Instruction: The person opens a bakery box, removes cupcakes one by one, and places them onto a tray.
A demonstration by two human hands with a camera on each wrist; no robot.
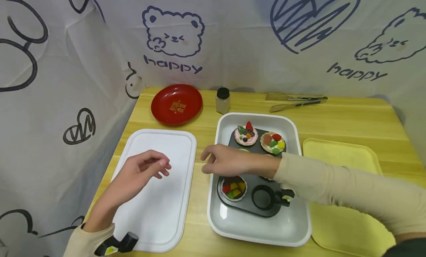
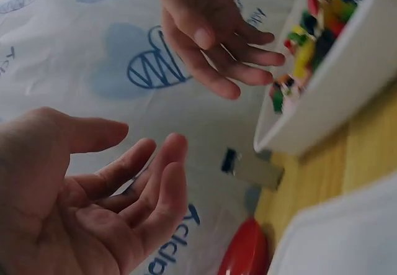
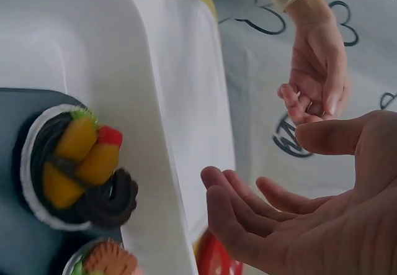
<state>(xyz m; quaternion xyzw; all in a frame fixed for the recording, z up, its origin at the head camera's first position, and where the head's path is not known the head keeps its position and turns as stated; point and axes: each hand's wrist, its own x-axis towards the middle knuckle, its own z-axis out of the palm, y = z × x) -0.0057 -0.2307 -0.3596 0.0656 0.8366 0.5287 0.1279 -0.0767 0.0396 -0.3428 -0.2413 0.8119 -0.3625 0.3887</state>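
- At the far left, a pale cloth (image 1: 76, 75) with dark doodles hangs down, and it runs on behind the table (image 1: 362, 114) too, bears, hearts and the word "happy" on it.
- Next comes the left hand (image 1: 144, 173), held up over the white board (image 1: 166, 216); its fingers curve loosely, thumb and fingertips apart, with air between them.
- That white board lies flat on the wood, and just beyond its far end sits a red plate (image 1: 176, 104) with gold lettering in the middle.
- Then the right hand (image 1: 223, 160), reaching in from the other side, above the left rim of the white tub (image 1: 259, 237); its fingers hang softly bent, the thumb apart from them, gripping nothing.
- Behind the tub stands a small jar (image 1: 223, 101), upright, black lid on.
- Inside the tub rests a dark baking tin (image 1: 246, 206) with little tarts in its cups: a chunky fruit one (image 1: 234, 189) nearest me, a pink one (image 1: 246, 135) at the back left, a red-and-green-topped one (image 1: 272, 143) at the back right. The right hand and forearm partly cover others.
- Farther right, behind the tub, lie the tongs (image 1: 299, 104), arms spread.
- Last, a yellow tray (image 1: 346, 153) lies beside the tub, partly under the right sleeve (image 1: 339, 186).
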